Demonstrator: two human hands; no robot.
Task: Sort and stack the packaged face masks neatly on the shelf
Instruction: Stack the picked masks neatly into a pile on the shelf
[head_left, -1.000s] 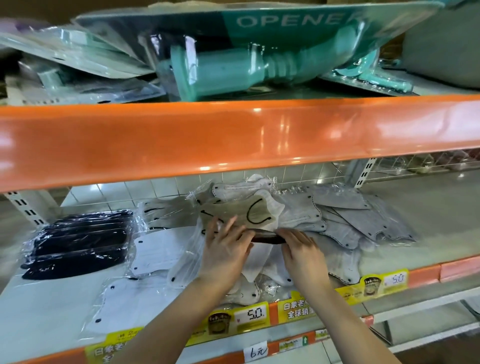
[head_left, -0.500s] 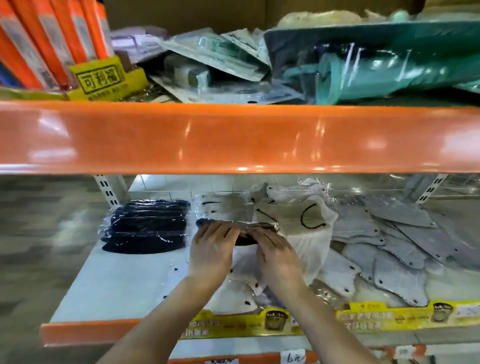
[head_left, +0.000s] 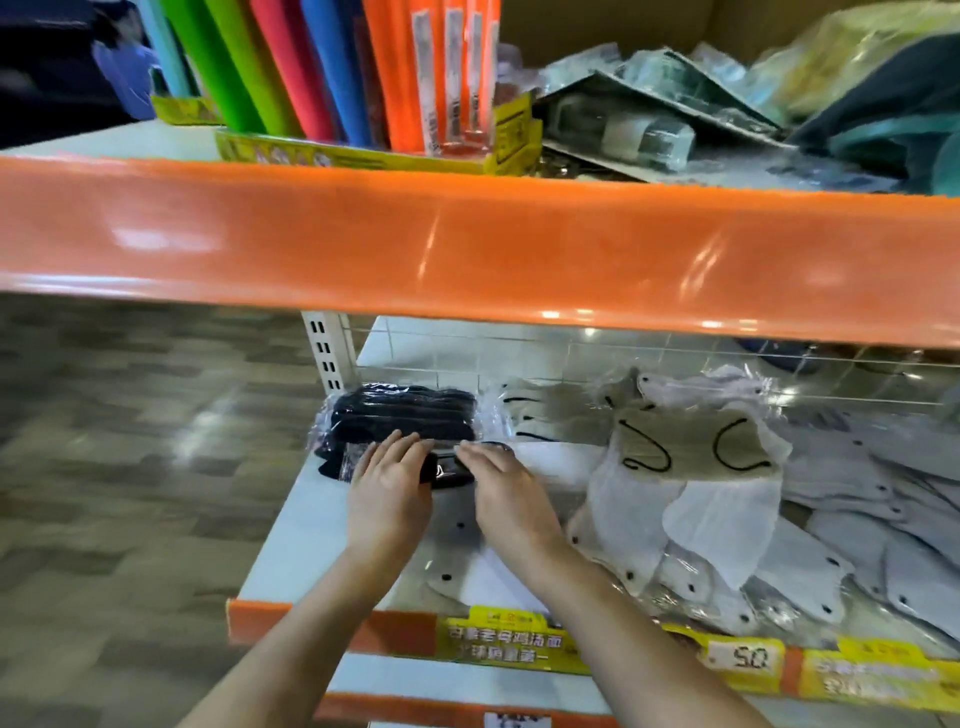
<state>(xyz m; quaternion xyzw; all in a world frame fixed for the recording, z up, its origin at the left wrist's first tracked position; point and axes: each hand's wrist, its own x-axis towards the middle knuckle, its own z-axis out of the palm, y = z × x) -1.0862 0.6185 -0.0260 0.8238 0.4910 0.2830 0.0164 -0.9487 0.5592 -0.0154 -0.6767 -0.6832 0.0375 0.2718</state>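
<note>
A black packaged mask (head_left: 448, 470) is held between both my hands just in front of a stack of black packaged masks (head_left: 402, 415) at the shelf's left end. My left hand (head_left: 387, 488) grips its left side and my right hand (head_left: 506, 493) grips its right side; my fingers hide most of it. A beige mask pack with black ear loops (head_left: 691, 447) lies on a loose heap of white and grey mask packs (head_left: 810, 525) to the right. Flat white packs (head_left: 457, 571) lie under my wrists on the white shelf (head_left: 291, 540).
The orange beam of the upper shelf (head_left: 467, 244) hangs low over the work space. Above it stand coloured rolls in a yellow box (head_left: 363, 156) and packaged goods (head_left: 649, 130). Yellow price tags (head_left: 743, 660) line the shelf's front edge. A wire grid (head_left: 597, 358) closes the back.
Both hands have carried the black mask pack leftward, from the beige and white heap to just in front of the black stack. The view has swung left with them.
</note>
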